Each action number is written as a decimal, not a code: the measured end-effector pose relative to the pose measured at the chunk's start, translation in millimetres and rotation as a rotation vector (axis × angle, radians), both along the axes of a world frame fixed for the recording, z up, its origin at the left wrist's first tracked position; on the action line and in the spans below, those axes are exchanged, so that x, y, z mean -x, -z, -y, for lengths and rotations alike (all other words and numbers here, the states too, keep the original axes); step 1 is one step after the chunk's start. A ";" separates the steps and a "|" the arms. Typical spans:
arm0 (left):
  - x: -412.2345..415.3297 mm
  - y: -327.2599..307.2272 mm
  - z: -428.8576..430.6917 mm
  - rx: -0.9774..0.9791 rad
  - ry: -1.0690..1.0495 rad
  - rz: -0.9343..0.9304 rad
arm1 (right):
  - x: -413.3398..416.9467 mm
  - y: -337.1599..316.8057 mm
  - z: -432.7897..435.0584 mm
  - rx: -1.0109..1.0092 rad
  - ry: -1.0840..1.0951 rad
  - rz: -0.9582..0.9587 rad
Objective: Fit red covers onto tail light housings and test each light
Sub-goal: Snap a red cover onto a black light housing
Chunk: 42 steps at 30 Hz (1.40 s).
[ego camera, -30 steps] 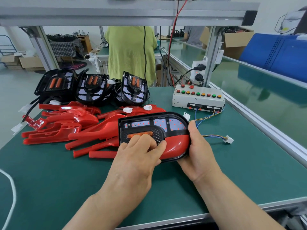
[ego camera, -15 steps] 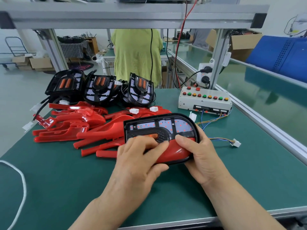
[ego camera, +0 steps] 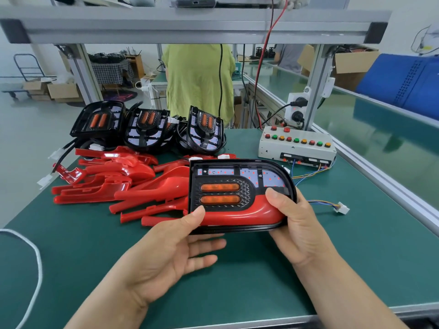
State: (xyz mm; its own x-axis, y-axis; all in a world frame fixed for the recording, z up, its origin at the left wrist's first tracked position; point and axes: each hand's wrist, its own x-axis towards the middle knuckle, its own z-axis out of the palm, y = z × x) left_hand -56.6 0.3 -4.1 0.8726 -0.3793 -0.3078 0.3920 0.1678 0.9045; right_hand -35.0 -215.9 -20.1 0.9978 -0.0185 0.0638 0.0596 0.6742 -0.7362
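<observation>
Green matting covers the bench (ego camera: 308, 269), and just above it I hold a housing (ego camera: 247, 191) with a red cover (ego camera: 249, 213) seated along its lower edge. My left hand (ego camera: 166, 252) pinches the left corner, thumb on the cover, other fingers loose beneath. My right hand (ego camera: 299, 224) grips the rounded end. To the left lie spare covers (ego camera: 107, 184); a button box (ego camera: 297, 148) sits behind.

One wide-angle view from the person's head, looking forward and down across the green table (ego camera: 356, 262), in close over the left hand (ego camera: 171, 252) and right hand (ego camera: 301, 229), the tail light housing (ego camera: 237, 186) dead centre, the aluminium frame beam (ego camera: 190, 32) crossing the top.
</observation>
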 end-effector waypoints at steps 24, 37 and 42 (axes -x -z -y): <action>-10.3 14.2 14.2 -0.115 -0.244 0.175 | -2.0 -0.1 2.7 0.042 -0.031 -0.022; -11.2 21.4 5.5 -0.147 -0.217 0.213 | -1.2 2.3 6.6 0.111 -0.080 0.016; -8.8 22.8 6.5 -0.169 -0.245 0.246 | -0.3 3.0 6.7 0.096 -0.066 0.023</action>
